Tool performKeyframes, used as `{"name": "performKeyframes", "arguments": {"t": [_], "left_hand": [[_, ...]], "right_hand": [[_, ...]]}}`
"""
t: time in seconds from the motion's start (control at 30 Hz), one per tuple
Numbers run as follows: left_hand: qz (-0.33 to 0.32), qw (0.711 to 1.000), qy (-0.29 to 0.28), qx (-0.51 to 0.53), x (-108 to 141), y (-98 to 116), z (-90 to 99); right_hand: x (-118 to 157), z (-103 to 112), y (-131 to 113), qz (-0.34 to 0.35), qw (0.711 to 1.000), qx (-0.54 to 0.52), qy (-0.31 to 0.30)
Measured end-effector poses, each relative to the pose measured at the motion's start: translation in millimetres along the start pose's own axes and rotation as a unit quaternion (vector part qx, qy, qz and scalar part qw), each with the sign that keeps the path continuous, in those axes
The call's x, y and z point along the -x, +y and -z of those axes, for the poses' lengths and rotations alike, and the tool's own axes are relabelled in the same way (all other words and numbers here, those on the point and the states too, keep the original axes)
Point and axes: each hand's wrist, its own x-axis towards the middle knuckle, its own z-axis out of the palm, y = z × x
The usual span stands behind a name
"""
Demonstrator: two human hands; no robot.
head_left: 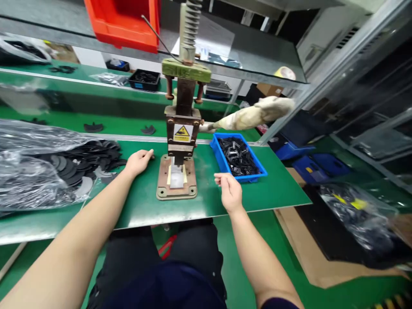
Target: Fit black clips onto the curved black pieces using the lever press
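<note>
Green benchtop (264, 193), upright press (185, 96), one bare hand on each side

Far left: clear plastic bag (28, 171) lying open on the benchtop, dark curved pieces (93, 159) spilling from its mouth toward the left hand (138, 163). Two loose dark pieces (93, 127) (148, 129) sit apart on the green surface behind.

Left hand: between the bag and the press, near the bench surface. Fingers bent, thumb and forefinger narrow and pointing at the press. Cannot tell whether a small item is pinched at the tips.

Above, on the shelf: red bin (128, 36), left of the spring (192, 25) at the top of the press.

Centre: press upright, yellow warning label (183, 132) on its front. Base plate (162, 186) flat on the benchtop; pale metal block (177, 177) on it, below the press head. Wrapped lever (254, 116) extends to the right.

Right hand (231, 193): right of the base plate, at the near left corner of the blue bin (249, 178). Fingers curled inward, narrow; contents, and contact with the bin, cannot be told. Bin filled with small black parts (238, 156).

Far right, below bench level: brown cardboard (305, 244) and another clear bag (357, 210) with dark contents.
</note>
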Motion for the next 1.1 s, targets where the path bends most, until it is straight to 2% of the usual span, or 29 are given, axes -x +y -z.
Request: {"name": "performKeyframes", "arguments": {"t": [0.13,0.2,0.27,0.33,0.43,0.6,0.73,0.93,1.0,1.1], "left_hand": [[0.007,1.000,-0.015,0.011,17,-9,-2.4],[0.010,1.000,-0.019,-0.005,26,-9,-2.7],[0.005,1.000,-0.021,-0.019,33,-7,-2.4],[-0.002,1.000,-0.018,-0.025,37,-4,-1.7],[-0.003,1.000,-0.014,-0.020,39,-1,-1.0],[0.002,1.000,-0.011,-0.007,39,2,0.0],[-0.012,1.000,0.007,0.000,42,6,1.4],[0.006,0.995,0.041,0.091,47,6,-0.1],[0.019,0.985,0.078,0.154,52,7,-2.4],[0.026,0.960,0.138,0.243,71,14,-7.4]], "right_hand": [[-52,67,22,-0.037,0.989,0.139,0.046],[-74,92,35,-0.065,0.976,0.207,0.023],[-90,104,47,-0.085,0.961,0.262,-0.026],[-100,103,55,-0.093,0.946,0.301,-0.079],[-109,87,59,-0.091,0.927,0.337,-0.138],[-120,64,58,-0.087,0.919,0.353,-0.150],[-122,67,54,-0.076,0.942,0.314,-0.091],[-108,81,39,-0.048,0.979,0.169,0.101],[-92,74,31,-0.027,0.986,0.100,0.132],[-54,46,12,0.007,0.992,-0.004,0.126]]}}
